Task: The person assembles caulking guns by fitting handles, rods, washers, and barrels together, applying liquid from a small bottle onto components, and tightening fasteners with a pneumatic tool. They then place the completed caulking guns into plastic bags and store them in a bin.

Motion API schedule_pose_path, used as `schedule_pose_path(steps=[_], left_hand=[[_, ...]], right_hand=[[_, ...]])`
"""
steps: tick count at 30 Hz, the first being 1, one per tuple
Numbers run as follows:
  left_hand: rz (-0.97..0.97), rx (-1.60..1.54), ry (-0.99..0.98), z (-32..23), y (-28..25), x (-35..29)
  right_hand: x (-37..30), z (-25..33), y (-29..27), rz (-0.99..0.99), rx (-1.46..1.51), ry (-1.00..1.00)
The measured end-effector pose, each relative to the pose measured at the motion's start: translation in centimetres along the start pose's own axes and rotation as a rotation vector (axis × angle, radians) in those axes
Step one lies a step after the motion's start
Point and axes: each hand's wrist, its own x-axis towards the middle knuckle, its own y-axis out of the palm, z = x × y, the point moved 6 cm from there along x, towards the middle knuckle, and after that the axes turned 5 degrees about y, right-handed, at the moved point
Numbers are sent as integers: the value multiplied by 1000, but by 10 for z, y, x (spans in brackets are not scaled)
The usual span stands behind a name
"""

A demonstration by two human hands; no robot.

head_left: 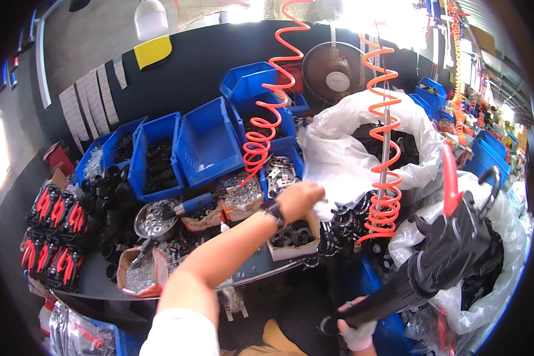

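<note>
At four o'clock, a long black tubular assembly with a glossy red lever pointing toward twelve is gripped by the right hand; whether the left hand holds anything, I cannot tell.

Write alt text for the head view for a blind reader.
A person's right hand grips a long black tubular piece with a red part at its top, while the left hand extends over a workbench crowded with blue bins and small parts. Coiled orange hoses hang near plastic bags.
</note>
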Motion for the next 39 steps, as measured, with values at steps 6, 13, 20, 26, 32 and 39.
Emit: schedule_pose_path(steps=[6,13,20,26,32,39], left_hand=[[-120,-42,-61,-50,-143,-4],[111,-470,-299,-37,-143,6],[100,64,197,-81,-207,38],[80,339,716,-328,-77,-43],[-591,-73,-212,-221,-93,-83],[-996,18,-615,-110,-142,-91]], right_hand=[[-16,56,-27,379,79,433],[-19,109,-8,493,159,571],[-23,111,-23,514,-303,485],[-42,95,-8,508,-80,692],[-41,91,3,627,284,587],[23,91,88,600,736,444]])
